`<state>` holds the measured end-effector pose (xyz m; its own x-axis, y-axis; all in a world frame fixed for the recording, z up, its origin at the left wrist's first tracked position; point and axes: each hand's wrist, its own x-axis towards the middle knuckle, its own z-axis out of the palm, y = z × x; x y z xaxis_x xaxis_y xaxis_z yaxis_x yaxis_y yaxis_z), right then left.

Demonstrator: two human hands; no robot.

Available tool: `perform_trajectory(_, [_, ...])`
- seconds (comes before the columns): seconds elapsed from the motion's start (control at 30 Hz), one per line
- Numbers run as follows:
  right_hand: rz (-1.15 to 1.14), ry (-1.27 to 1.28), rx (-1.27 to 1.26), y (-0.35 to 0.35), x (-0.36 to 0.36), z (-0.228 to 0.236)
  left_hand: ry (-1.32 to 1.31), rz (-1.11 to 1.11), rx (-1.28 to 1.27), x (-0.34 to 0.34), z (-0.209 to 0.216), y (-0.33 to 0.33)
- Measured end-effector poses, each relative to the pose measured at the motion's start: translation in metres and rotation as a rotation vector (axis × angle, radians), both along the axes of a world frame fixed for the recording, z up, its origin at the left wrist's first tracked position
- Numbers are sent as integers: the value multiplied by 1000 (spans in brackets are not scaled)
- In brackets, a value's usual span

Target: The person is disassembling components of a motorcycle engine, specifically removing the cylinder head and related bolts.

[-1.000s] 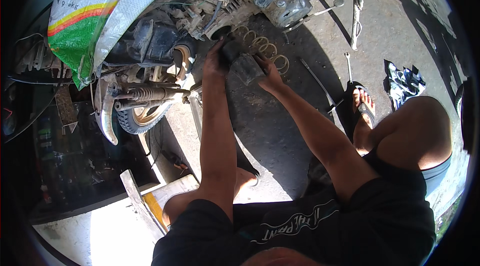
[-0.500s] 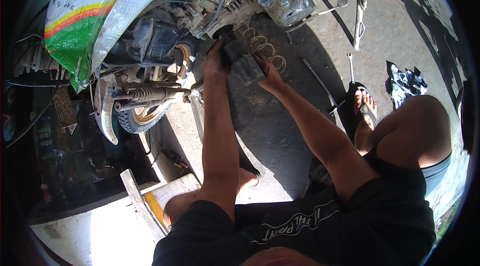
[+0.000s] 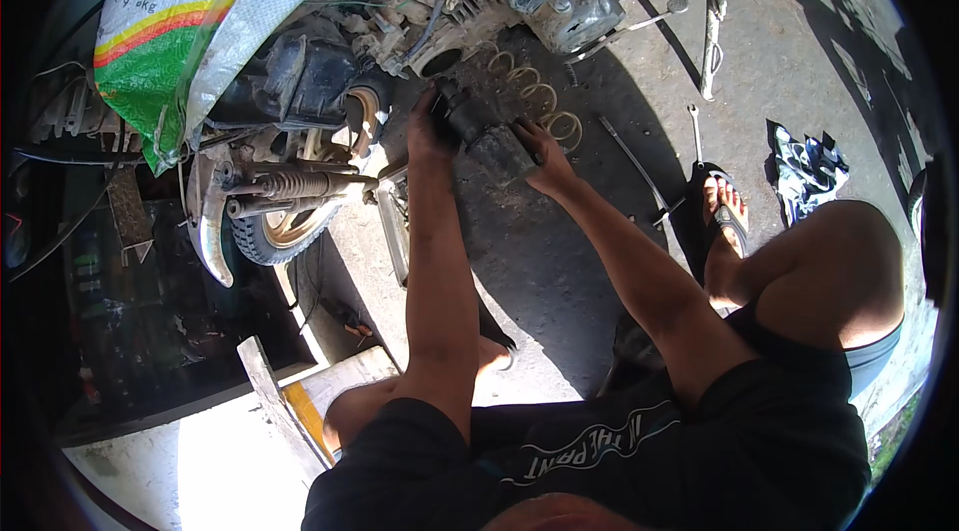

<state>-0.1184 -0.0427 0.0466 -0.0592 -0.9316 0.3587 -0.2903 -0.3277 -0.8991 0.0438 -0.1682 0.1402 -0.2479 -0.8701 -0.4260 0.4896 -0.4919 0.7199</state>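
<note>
Between my two hands is a dark, greasy engine part (image 3: 489, 143), round and sleeve-like at its far end and blocky grey at the near end. My left hand (image 3: 430, 121) grips the round end from the left. On the right of the blocky end, my right hand (image 3: 544, 157) has its fingers closed around the edge. Just beyond the part, a round dark opening (image 3: 440, 62) shows in the motorcycle engine (image 3: 470, 16); a small gap lies between them. Shadow hides the fingertips of my left hand.
A pale coil (image 3: 544, 96) lies past my right hand. Further right are a T-handle wrench (image 3: 636, 166), a spanner (image 3: 696, 131) and a crumpled black-and-white cloth or bag (image 3: 807, 173). A printed sack (image 3: 165, 41) hangs over the machine at left, above a wheel (image 3: 250, 239) and shock absorber (image 3: 300, 186).
Both hands have drawn the engine part slightly toward me and to the right, off the engine. The round opening, mostly covered before, now shows.
</note>
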Motion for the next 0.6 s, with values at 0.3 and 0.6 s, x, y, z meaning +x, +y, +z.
perform_trajectory(0.3, [81,-63,5,25,0,10,-7,-80,-16,34,-13,-7])
perform_trajectory(0.6, [-38,-45,10,8,6,7,71,-234,-57,17,8,3])
